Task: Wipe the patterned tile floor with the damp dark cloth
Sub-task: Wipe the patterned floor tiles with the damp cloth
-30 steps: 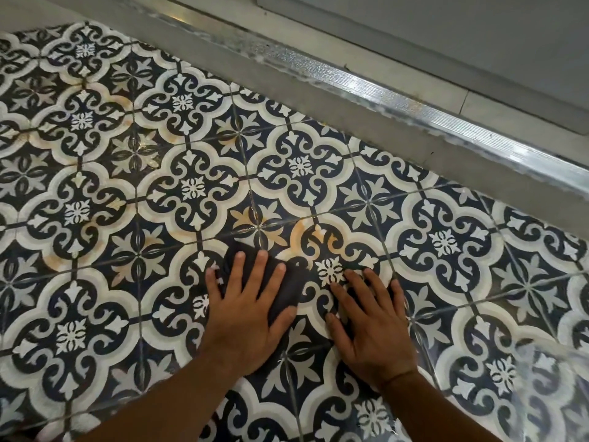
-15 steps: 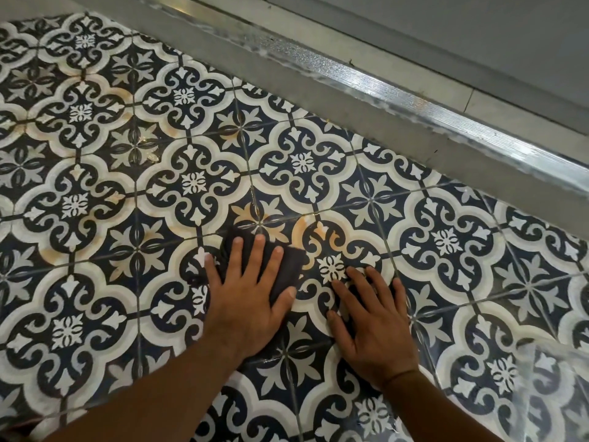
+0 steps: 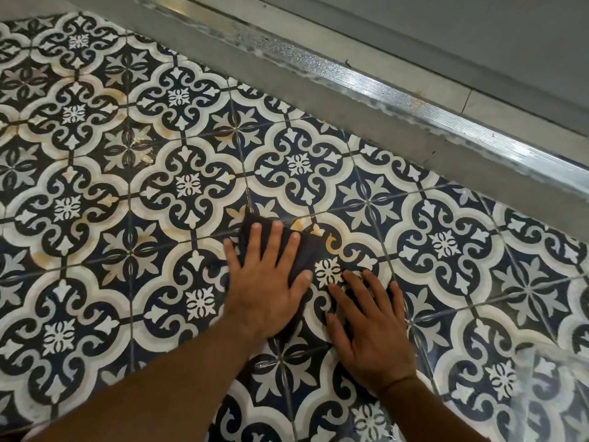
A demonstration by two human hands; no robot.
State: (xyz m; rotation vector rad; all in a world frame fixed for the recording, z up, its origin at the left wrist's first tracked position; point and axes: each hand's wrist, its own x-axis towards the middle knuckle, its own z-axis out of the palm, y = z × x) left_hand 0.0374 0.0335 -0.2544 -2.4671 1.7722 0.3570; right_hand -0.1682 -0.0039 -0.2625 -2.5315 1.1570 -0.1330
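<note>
Floor: patterned tile floor [image 3: 188,186] in dark blue and white fills most of the view.
Cloth: the dark cloth [image 3: 304,253] lies flat on the tiles at the middle, mostly under your left palm; only its far and right edges show.
Left hand: your left hand [image 3: 267,291] presses on the cloth, fingers straight and spread, not curled around it.
Right hand: your right hand [image 3: 373,330] rests flat on bare tile just right of the cloth, fingers spread, holding nothing.
Handling: the cloth looks soft, thin and light, so it may fold or slip under the palm; keep your palm on its middle, not on an edge.
Stains: orange-brown marks [image 3: 306,226] sit just beyond the cloth's far edge; more are at the left.
Threshold: a metal strip [image 3: 414,100] runs along the far side and will probably stop long strokes.
Plastic: something clear [image 3: 551,387] lies at the near right; I cannot tell what it is.
</note>
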